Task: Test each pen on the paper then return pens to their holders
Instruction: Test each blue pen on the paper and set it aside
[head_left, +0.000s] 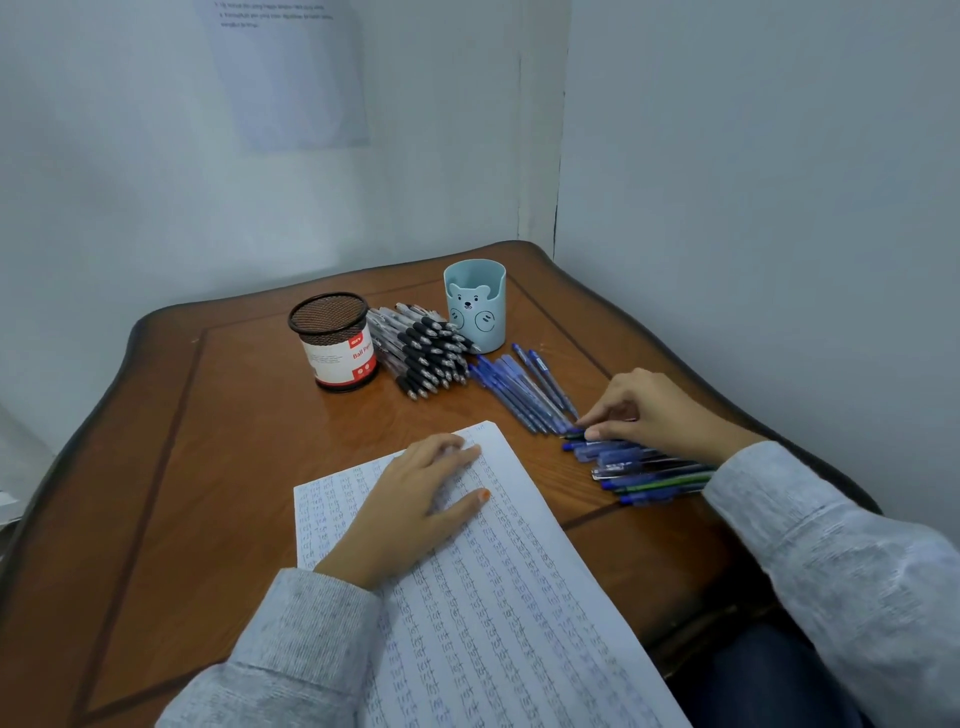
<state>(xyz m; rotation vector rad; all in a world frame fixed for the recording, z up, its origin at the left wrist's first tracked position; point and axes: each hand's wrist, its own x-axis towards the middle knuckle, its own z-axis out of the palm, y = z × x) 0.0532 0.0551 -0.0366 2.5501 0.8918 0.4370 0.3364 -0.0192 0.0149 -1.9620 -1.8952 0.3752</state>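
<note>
A sheet of paper (498, 597) covered in rows of handwritten marks lies on the wooden table (223, 447). My left hand (415, 504) rests flat on its upper part, fingers straight. My right hand (649, 410) reaches into a row of blue pens (639, 467) at the right, thumb and fingertips pinching one pen's end. Another group of blue pens (524, 389) lies fanned out beyond it. A heap of black-grip pens (421, 348) sits between a black mesh holder (332, 338) with a red and white label and a light blue bear-face holder (475, 304).
The table stands in a corner, with walls close behind and to the right. A printed sheet (291, 73) hangs on the back wall. Bare wood shows to the left of the paper and holders.
</note>
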